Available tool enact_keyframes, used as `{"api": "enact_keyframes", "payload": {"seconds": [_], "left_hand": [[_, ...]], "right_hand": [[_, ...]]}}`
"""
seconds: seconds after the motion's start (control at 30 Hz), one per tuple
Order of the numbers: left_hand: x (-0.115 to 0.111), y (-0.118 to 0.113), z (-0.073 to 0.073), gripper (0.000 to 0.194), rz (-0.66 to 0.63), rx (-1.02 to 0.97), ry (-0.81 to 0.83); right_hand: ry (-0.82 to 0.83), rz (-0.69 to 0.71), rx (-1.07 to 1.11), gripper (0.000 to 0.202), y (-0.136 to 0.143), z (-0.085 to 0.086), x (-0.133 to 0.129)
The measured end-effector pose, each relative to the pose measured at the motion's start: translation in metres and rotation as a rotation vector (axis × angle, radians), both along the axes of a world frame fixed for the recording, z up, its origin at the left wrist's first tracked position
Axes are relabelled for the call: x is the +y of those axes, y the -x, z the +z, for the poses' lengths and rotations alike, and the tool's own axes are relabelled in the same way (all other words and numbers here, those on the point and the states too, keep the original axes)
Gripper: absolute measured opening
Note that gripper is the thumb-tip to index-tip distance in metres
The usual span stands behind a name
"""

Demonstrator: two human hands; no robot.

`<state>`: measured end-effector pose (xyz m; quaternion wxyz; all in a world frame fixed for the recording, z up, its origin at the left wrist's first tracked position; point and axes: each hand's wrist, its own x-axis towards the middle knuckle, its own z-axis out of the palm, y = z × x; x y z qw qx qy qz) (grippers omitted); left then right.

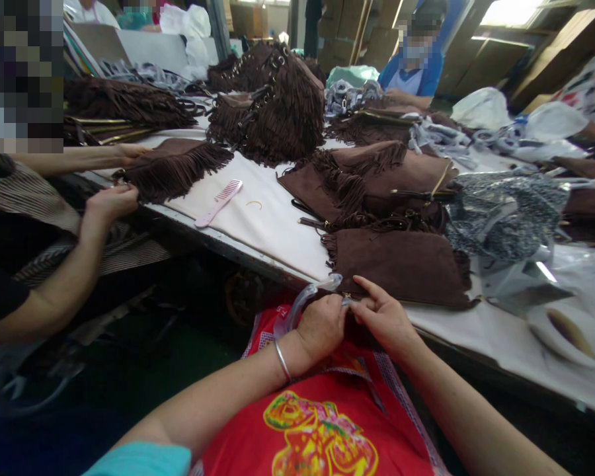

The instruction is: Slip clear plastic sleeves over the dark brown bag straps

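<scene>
A dark brown fringed bag lies flat at the table's front edge, right in front of me. At its near edge my left hand is closed, wearing a silver bangle, around a strip of clear plastic that trails up and left. My right hand meets it from the right, its thumb and a finger pinching a small greyish piece by the bag's metal fitting, with the index finger stretched out. The fingertips partly hide this piece.
Brown fringed bags are piled behind. A pink comb lies on the white table cover. At left a co-worker's hands hold another bag. A plastic bag and a white roll lie at right.
</scene>
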<state>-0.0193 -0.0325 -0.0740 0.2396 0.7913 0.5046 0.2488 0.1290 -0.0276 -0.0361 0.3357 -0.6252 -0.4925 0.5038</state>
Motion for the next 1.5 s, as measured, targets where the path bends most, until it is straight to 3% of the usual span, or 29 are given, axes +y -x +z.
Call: {"api": "enact_keyframes", "payload": {"seconds": [0.3, 0.5, 0.6, 0.7, 0.97, 1.2, 1.33, 1.5], "left_hand": [[-0.002, 0.001, 0.002, 0.037, -0.029, 0.040, -0.035], [-0.004, 0.001, -0.003, 0.035, 0.065, 0.057, -0.011], [-0.005, 0.002, -0.005, 0.037, -0.008, 0.056, -0.071], [-0.005, 0.004, -0.003, 0.034, -0.070, 0.062, -0.062], [-0.003, 0.003, 0.008, 0.029, -0.021, 0.095, -0.017], [-0.003, 0.002, 0.012, 0.031, -0.023, 0.083, 0.064], [-0.002, -0.003, 0.016, 0.028, 0.016, -0.172, 0.271], [-0.011, -0.010, 0.023, 0.029, 0.146, -0.870, 0.977]], "right_hand": [[0.017, -0.069, -0.059, 0.069, 0.003, 0.004, 0.000], [-0.008, -0.128, -0.217, 0.066, 0.008, 0.002, 0.000], [-0.030, -0.134, -0.296, 0.064, 0.010, 0.003, 0.001], [-0.046, -0.129, -0.331, 0.063, 0.011, 0.003, 0.000], [-0.105, -0.091, -0.294, 0.065, 0.001, -0.002, -0.015], [-0.131, -0.149, -0.304, 0.060, 0.002, -0.010, -0.030], [-0.150, -0.212, -0.304, 0.057, 0.007, -0.008, -0.036], [-0.138, -0.229, -0.307, 0.055, 0.007, -0.005, -0.038]]}}
